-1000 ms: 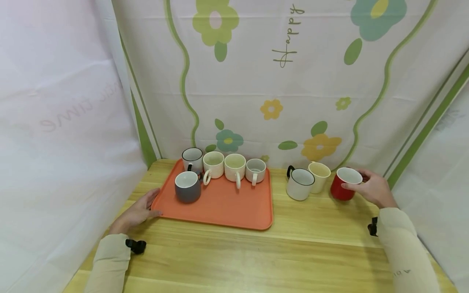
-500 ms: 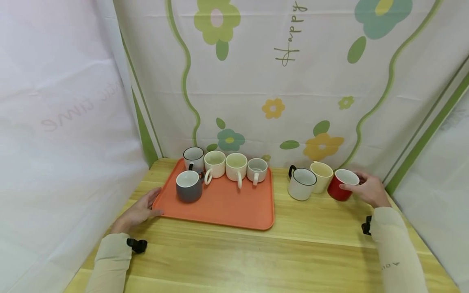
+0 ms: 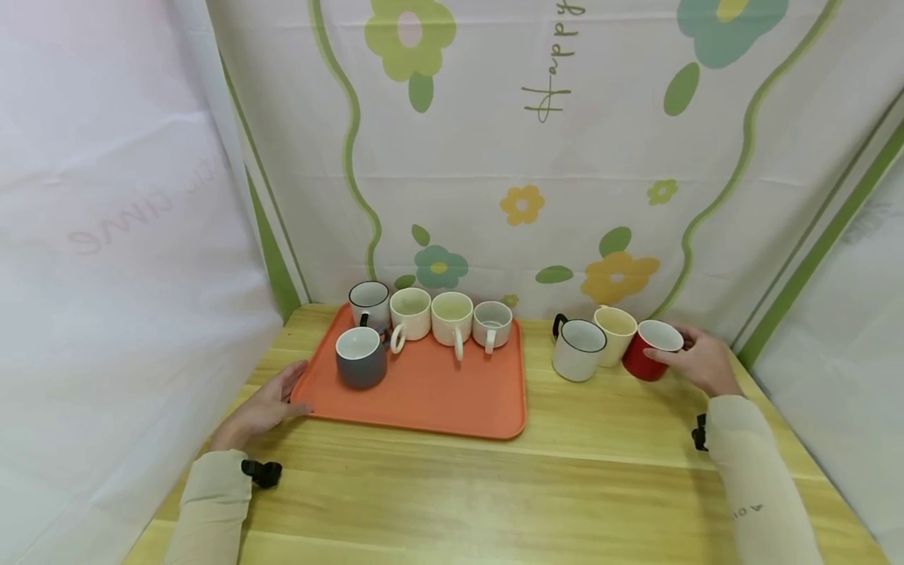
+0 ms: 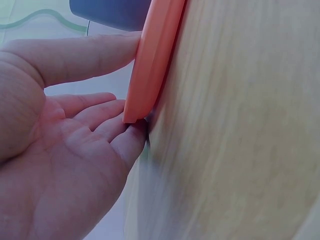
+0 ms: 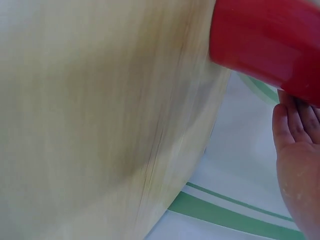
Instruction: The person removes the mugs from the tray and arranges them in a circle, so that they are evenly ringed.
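On the right, my right hand point(image 3: 705, 362) grips a red mug point(image 3: 643, 362) with a white inside, thumb on its near side and fingers behind. The mug stands upright close beside a pale yellow mug point(image 3: 616, 336). A white mug point(image 3: 577, 351) with a black rim and black handle is left of that one. My left hand point(image 3: 264, 404) holds the left end of an orange tray point(image 3: 452, 412). In the left wrist view, the thumb lies against the tray's rim point(image 4: 150, 75) and the other fingers reach round its corner. A grey mug point(image 3: 361, 369) stands nearest this hand.
Along the tray's back stand a black-rimmed white mug point(image 3: 370, 304), two cream mugs, the left one point(image 3: 410, 314) and the right one point(image 3: 452, 319), and a small white cup point(image 3: 492, 325). A floral cloth point(image 3: 459, 149) hangs behind the wooden table point(image 3: 459, 494).
My right hand has moved the red mug left, closing the gap to the pale yellow mug. The left hand and the tray stay where they were.
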Demonstrator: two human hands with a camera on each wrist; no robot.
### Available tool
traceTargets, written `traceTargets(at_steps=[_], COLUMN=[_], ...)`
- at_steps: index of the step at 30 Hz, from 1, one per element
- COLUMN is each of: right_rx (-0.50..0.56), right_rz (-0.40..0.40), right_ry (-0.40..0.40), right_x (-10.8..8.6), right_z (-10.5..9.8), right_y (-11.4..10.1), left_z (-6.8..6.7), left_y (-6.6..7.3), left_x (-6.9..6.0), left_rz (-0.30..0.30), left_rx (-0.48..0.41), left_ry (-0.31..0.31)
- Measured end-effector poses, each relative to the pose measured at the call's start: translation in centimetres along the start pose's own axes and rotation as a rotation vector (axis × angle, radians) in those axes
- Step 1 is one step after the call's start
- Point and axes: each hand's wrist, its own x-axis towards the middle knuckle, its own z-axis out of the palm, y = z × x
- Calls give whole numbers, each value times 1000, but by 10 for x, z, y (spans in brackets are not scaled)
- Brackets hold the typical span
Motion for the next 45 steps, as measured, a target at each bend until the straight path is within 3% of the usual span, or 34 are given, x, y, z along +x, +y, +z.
traceTargets(at_steps=[9,14,19,25,34,45], right_rx=[10,59,71,129,196,279], right_rz=[0,-47,-160,-294,-480,-492], right_ry=[-6,-46,-78,-159,-279,-407], right_x=[-7,-6,-7,-12,-27,-48], right_z=[-12,-18,-4,36,112,200], right_y=[-21,-60,-111,-175,-278,-354], left_z=[2,0,-3,-3,-1,-1], left_y=[-1,0,1,1,2,1], left_x=[3,0,-2,0,0,-2], left_rz=[11,12,12,-2,-15,-6], left_rx=[11,20,19,13,-2,5], left_ry=[-2,-3,-2,1,-7,-6])
